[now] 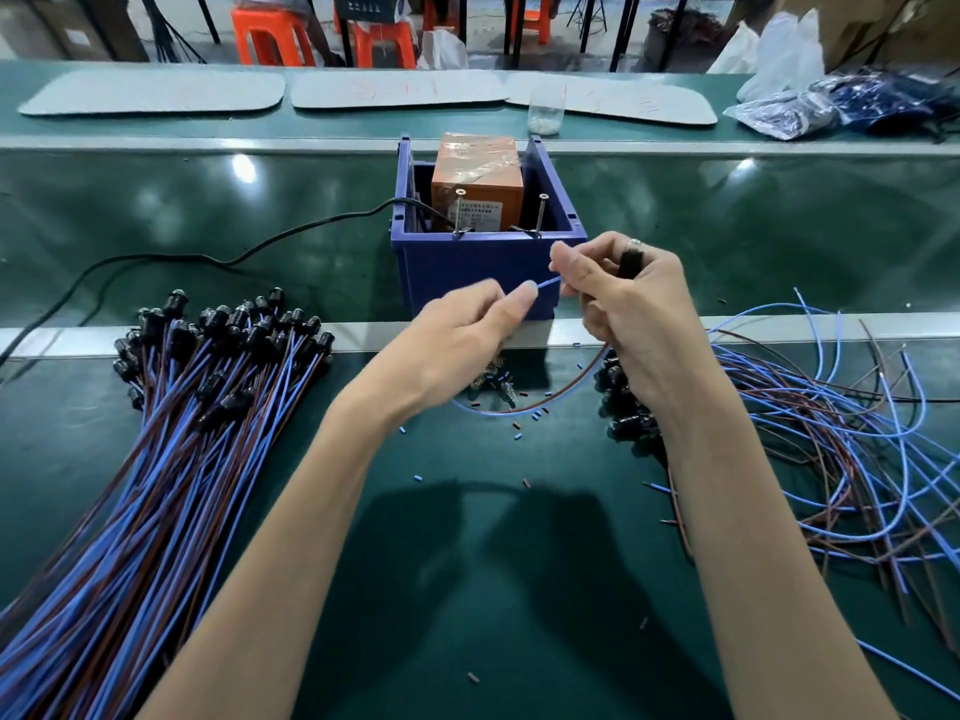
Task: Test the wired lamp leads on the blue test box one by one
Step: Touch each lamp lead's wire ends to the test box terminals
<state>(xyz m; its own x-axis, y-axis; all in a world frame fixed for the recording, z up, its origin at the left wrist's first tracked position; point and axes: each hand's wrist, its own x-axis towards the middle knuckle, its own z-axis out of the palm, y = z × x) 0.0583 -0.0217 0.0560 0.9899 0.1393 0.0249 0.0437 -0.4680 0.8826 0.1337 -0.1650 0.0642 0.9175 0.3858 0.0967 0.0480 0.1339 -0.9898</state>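
The blue test box (467, 272) stands on the green belt with an orange block (475, 187) inside and two upright screws (460, 213) at its front rim. In front of it, my right hand (628, 314) grips a black lamp holder (631, 262) and pinches its blue wire (548, 283). My left hand (462, 340) pinches the free end of that same blue wire. The lead's brown and blue wires loop down below my hands (524, 405). A neat bundle of leads (171, 433) lies at the left, a tangled pile (841, 449) at the right.
A black cable (218, 257) runs left from the box. Small cut bits of insulation (519, 436) litter the belt. White boards (156, 90), a clear cup (545, 114) and plastic bags (831, 103) lie on the far bench. Orange stools (272, 36) stand behind.
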